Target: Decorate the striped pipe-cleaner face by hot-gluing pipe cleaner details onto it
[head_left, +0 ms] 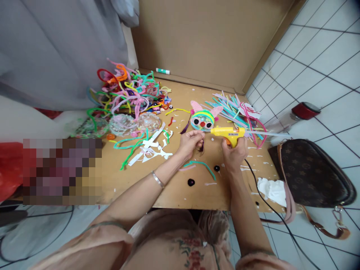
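My right hand [234, 154] grips a yellow hot glue gun [227, 132], whose nozzle points left toward a small striped craft face [201, 119] with pink ears, black eyes and a red nose. My left hand [190, 143] is closed in a pinch just below that face, on a small dark piece that I cannot make out. Both hands hover over the low wooden table [168, 187]. The gun's black cord [270, 206] trails off the table's front right edge.
A heap of coloured pipe cleaners [129, 92] fills the back left, with straight ones [233, 108] at the back right. White paper scraps [150, 148], clear domed shells [135, 123], black beads [191, 182], a tissue [271, 189] and a brown handbag [309, 174] lie around.
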